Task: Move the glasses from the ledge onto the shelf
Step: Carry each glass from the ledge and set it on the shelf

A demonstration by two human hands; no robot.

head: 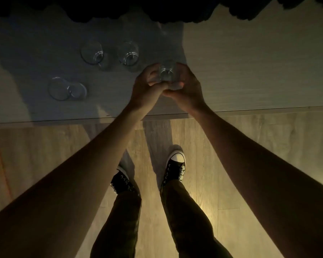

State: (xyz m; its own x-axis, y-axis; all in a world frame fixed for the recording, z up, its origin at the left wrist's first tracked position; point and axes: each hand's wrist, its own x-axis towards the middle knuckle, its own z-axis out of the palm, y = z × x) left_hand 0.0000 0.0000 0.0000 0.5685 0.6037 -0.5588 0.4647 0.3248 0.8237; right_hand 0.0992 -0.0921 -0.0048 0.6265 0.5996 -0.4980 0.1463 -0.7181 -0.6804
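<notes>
Floorboards (250, 164) of pale wood fill the lower half of your view, with your two legs and dark sneakers (175, 167) standing on them. Above that runs the worktop (250, 71), a broad light surface whose front edge crosses the frame from left to right; its left part lies in deep shadow, its right part is lit. A dark, uneven shape hangs along the top edge, and you cannot tell what it is.

Your bare forearms reach up from both lower corners and meet over the worktop near its middle. Your left hand (147, 84) and right hand (186, 86) are cupped toward each other, thumbs touching at the near side, and both are wrapped around one clear glass (166, 74), which you see from above, its round shape showing between the fingers. Whether that glass rests on the worktop or is lifted off it cannot be told from this angle.

Three more clear glasses stand on the shadowed part, apart from your hands: one (128, 54) just left of the held one and farther back, one (92, 52) left of that, and one (67, 88) nearer the front edge, well to the left.
</notes>
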